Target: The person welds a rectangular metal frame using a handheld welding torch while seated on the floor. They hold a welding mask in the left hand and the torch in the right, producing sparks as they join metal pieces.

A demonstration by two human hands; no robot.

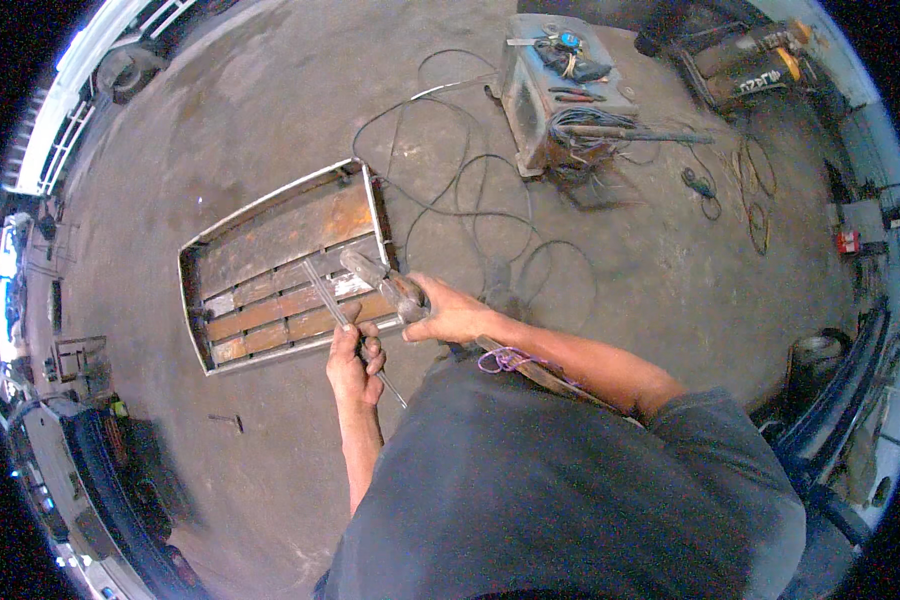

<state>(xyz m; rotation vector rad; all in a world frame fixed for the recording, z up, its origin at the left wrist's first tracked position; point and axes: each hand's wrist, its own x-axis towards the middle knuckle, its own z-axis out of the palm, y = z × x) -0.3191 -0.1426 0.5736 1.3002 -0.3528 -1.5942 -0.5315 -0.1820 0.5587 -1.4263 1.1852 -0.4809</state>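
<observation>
My left hand (354, 362) is closed round a few thin, straight metal rods (322, 292), which slant up past my fingers; a thin end shows below the hand. My right hand (448, 312) grips a thick, worn, grey-brown tool (388, 284) with a rounded front; its exact kind cannot be made out. Both hands are close together in front of my body, apart from each other. Beyond and below them, on the floor, lies a rectangular metal frame (200, 300) with a raised rim and rusty brown slats (260, 325).
A box-shaped grey machine (530, 90) stands at the far right, topped with tools and coiled cable (585, 125). Dark cables (460, 205) loop over the floor (270, 460) beside the frame. A small metal piece (228, 421) lies left. Vehicles (70, 480) line the left edge.
</observation>
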